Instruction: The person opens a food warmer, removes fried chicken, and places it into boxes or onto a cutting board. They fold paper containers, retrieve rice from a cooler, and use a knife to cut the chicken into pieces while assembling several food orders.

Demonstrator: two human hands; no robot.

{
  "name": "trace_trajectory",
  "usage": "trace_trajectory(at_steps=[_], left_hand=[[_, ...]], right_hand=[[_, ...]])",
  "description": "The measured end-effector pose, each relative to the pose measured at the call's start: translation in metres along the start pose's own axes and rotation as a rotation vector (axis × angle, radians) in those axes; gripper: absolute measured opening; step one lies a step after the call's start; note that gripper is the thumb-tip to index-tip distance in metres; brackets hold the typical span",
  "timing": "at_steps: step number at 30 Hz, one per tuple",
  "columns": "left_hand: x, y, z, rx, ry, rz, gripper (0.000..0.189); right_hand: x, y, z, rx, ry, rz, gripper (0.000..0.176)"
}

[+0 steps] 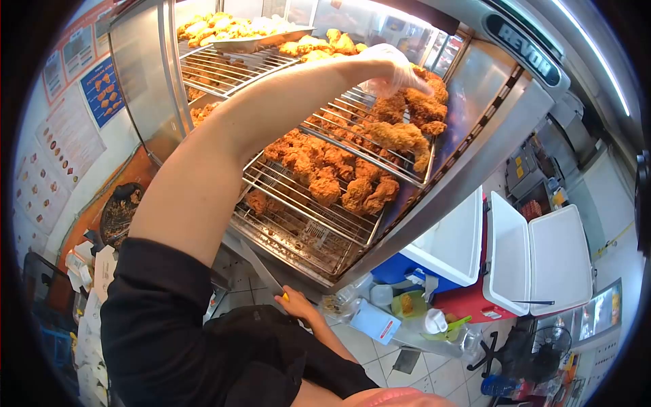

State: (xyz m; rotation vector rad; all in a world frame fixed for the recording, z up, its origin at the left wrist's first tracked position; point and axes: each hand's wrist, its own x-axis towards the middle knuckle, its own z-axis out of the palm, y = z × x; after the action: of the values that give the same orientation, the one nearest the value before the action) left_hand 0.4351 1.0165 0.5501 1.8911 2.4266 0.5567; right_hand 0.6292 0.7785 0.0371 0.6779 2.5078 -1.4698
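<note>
My left hand [390,73], in a clear plastic glove, reaches into a glass-sided warming cabinet. It is over pieces of fried chicken [426,108] on the upper wire rack, at the right side. One finger stretches out toward the chicken; the other fingers are partly hidden, and no piece shows in the hand. Lower down, my right hand [296,304] is bare and closed around the yellow handle of a knife [261,266]. The long blade points up and left, in front of the cabinet's lower edge. More fried chicken [325,186] lies on the lower rack [305,214].
A metal tray [264,38] of fried chicken stands at the upper left inside the cabinet. To the right are a blue cooler [447,237] and a red cooler [468,298]. A light blue board [374,321] lies among containers below the cabinet.
</note>
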Motion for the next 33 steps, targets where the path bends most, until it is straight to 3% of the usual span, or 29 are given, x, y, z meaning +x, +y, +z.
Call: trace_trajectory(at_steps=[3, 6, 8, 12, 13, 15, 19, 21, 22, 23, 25, 26, 28, 29, 31, 33], left_hand=[[0.014, 0.009, 0.006, 0.082, -0.152, 0.024, 0.065], [0.016, 0.011, 0.004, 0.111, -0.138, 0.083, 0.06], [0.0, 0.021, -0.003, 0.256, -0.004, 0.222, 0.056], [-0.012, 0.041, 0.0, 0.3, -0.04, 0.128, 0.051], [0.002, 0.043, 0.002, 0.36, -0.163, 0.095, 0.046], [0.016, 0.03, 0.006, 0.076, -0.147, 0.162, 0.04], [0.048, 0.033, 0.013, 0.078, -0.119, 0.127, 0.035], [0.069, 0.034, 0.016, 0.354, -0.261, 0.14, 0.041], [0.065, 0.012, 0.007, 0.038, -0.335, 0.416, 0.052], [0.06, -0.003, 0.003, 0.016, -0.292, 0.657, 0.051], [-0.015, 0.034, -0.037, -0.004, -0.354, 0.126, 0.043], [0.001, 0.022, -0.028, -0.004, -0.361, 0.128, 0.043], [0.053, -0.017, -0.003, -0.132, -0.215, 0.682, 0.037], [0.056, -0.016, -0.004, -0.133, -0.213, 0.683, 0.037], [0.059, -0.013, -0.007, 0.007, -0.13, 0.405, 0.042], [0.06, -0.028, -0.012, -0.03, 0.003, 0.37, 0.04]], right_hand=[[-0.008, 0.009, -0.005, 0.013, 0.064, -0.021, 0.059], [-0.003, 0.015, -0.006, -0.002, 0.027, -0.034, 0.059], [0.003, 0.015, -0.008, -0.003, -0.018, -0.041, 0.058], [0.007, -0.006, -0.018, -0.02, -0.083, -0.074, 0.056], [0.009, -0.009, -0.02, -0.041, -0.094, -0.071, 0.056], [0.012, -0.014, -0.019, -0.038, -0.1, -0.084, 0.054], [0.008, -0.018, -0.02, -0.046, -0.135, -0.045, 0.054], [0.008, -0.007, -0.014, -0.032, -0.068, -0.099, 0.054], [0.005, -0.004, -0.012, -0.033, -0.072, -0.097, 0.054], [0.002, -0.001, -0.012, -0.022, -0.056, -0.082, 0.054], [0.0, 0.001, -0.015, -0.006, -0.036, -0.066, 0.054], [-0.003, 0.002, -0.016, -0.026, -0.044, -0.063, 0.054], [-0.007, 0.004, -0.014, -0.047, -0.053, -0.057, 0.055], [-0.007, 0.006, -0.014, -0.039, -0.057, -0.046, 0.055], [-0.008, 0.014, -0.014, -0.038, -0.059, -0.034, 0.055], [-0.009, 0.022, -0.009, -0.026, 0.012, -0.071, 0.058]])
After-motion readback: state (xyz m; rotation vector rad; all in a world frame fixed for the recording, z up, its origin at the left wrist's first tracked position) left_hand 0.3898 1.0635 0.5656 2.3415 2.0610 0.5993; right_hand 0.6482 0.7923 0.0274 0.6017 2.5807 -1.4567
